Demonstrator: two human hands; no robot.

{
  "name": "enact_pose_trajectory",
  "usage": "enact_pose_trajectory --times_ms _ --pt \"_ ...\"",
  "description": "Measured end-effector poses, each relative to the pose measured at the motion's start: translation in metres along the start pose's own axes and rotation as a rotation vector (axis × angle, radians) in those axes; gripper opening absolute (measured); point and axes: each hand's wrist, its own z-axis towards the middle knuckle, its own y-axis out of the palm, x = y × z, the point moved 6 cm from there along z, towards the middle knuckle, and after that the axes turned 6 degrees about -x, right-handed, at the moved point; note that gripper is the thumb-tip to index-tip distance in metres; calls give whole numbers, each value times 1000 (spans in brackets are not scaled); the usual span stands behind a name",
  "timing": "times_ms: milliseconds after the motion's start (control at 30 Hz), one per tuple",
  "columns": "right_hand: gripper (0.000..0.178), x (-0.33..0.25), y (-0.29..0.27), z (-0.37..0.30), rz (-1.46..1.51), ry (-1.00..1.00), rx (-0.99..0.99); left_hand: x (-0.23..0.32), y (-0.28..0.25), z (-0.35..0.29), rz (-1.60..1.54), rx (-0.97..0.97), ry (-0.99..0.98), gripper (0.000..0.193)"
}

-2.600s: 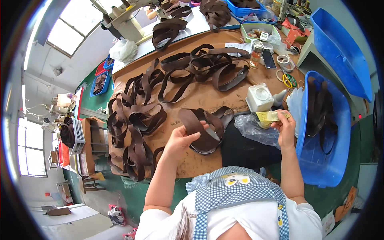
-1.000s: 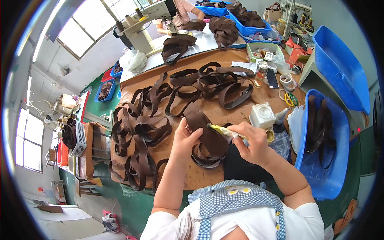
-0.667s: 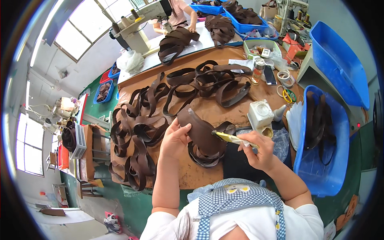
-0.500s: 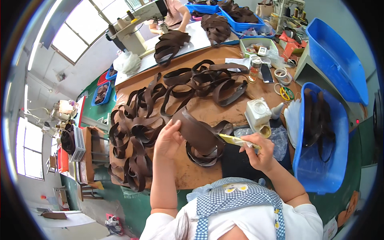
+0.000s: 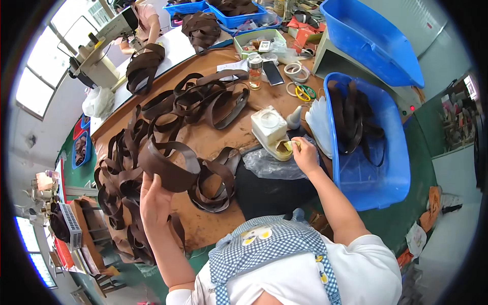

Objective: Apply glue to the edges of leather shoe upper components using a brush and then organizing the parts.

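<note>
A wide dark brown strap, bent into a loop (image 5: pixel 170 170), is held up over the table by my left hand (image 5: pixel 154 203), fingers closed on its lower left edge. My right hand (image 5: pixel 304 155) pinches a slim yellow brush-like tool (image 5: pixel 291 145). The tool's far end is at the stained round mouth of a white plastic container (image 5: pixel 268 126), where its tip is hidden. Just right of the held loop, more brown strap loops (image 5: pixel 216 185) rest on the table. Crumpled clear plastic (image 5: pixel 274 166) and a black mat (image 5: pixel 264 195) lie below the container.
Many brown strap loops (image 5: pixel 119 173) cover the table's left and far parts. A blue bin (image 5: pixel 376 178) with straps stands at right, below another blue bin (image 5: pixel 376 43). Scissors (image 5: pixel 305 92), tape rolls (image 5: pixel 297 72), a phone (image 5: pixel 273 73) and a glass bottle (image 5: pixel 254 73) lie beyond. Someone sits at a sewing machine (image 5: pixel 104 56).
The yellow tool has gone from the strap's edge to the white container's mouth with my right hand. My left hand still holds the loop, now apart from the tool. The view has shifted rightward.
</note>
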Motion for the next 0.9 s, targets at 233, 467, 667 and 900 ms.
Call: enact_pose_trajectory --times_ms 233,467,667,900 --pt "14 -1 7 -3 -39 33 -67 18 13 -6 159 -23 71 48" --pt "10 6 -16 -27 93 311 -227 -11 7 -9 115 -21 92 47" --pt "12 -47 9 -3 1037 625 -260 -1 -8 -12 368 123 146 41" --pt "14 -221 -4 56 1239 135 -390 -8 12 -16 348 80 73 44"
